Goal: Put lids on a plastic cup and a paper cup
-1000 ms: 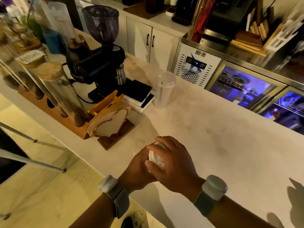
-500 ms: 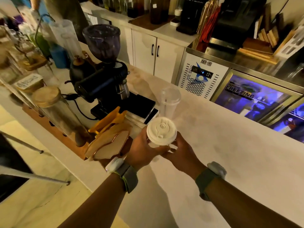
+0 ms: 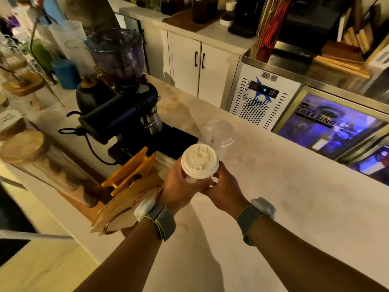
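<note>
Both hands hold the paper cup (image 3: pixel 194 175) above the counter (image 3: pixel 284 197). The left hand (image 3: pixel 179 186) wraps the cup wall from the near-left side; the right hand (image 3: pixel 223 186) closes on it from the right and lower down. The white sip lid (image 3: pixel 199 160) sits flat on the rim, with no visible gap on the side facing the viewer. Judged from this, the paper cup is capped.

The clear plastic cup (image 3: pixel 219 137) stands on the counter just behind the held cup. It carries a clear lid (image 3: pixel 219 130) with a raised rim. Whether that lid is fully pressed home cannot be told from here. As an estimate, both lids are on, and what remains is to set the paper cup down and perhaps check the plastic cup's lid.

Surroundings: a black coffee grinder (image 3: pixel 124 106) stands to the left, with a dark flat scale (image 3: pixel 179 140) at its base and a wooden filter holder (image 3: pixel 126 199) beside the left wrist. The counter to the right is open; the plastic cup stands closest to the path ahead.
</note>
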`<state>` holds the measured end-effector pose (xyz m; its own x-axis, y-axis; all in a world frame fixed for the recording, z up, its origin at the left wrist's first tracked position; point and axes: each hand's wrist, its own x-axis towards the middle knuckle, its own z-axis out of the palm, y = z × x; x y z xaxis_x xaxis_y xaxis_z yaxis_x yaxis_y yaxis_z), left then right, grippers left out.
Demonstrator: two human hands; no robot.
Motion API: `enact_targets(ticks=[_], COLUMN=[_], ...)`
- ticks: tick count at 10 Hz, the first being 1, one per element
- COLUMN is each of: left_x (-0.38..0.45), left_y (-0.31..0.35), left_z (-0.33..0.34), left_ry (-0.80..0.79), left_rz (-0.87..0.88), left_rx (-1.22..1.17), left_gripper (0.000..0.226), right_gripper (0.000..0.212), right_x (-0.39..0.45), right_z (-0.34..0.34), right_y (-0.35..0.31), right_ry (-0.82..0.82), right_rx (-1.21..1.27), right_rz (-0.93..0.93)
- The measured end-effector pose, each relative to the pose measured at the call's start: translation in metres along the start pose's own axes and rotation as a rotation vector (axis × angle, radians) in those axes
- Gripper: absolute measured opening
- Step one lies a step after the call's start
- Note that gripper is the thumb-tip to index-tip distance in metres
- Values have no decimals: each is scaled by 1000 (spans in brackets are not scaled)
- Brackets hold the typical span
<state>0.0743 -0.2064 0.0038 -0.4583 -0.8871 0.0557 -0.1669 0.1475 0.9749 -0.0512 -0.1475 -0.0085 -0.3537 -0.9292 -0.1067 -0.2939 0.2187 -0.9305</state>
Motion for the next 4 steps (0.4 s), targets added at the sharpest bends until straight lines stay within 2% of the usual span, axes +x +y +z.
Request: enact_targets(ticks=[2, 4], left_x=[1, -15], left_y=[-7, -3], left_z=[2, 1], left_ry=[16, 7], left_rz=[-45, -53], left_rx=[10, -2], left_gripper=[69, 82], right_gripper=[78, 82], right_x=[2, -9], right_z=[0, -5], right_y=[2, 3], right_ry=[-8, -42], right_rx=[-18, -94], right_rz=[6, 36])
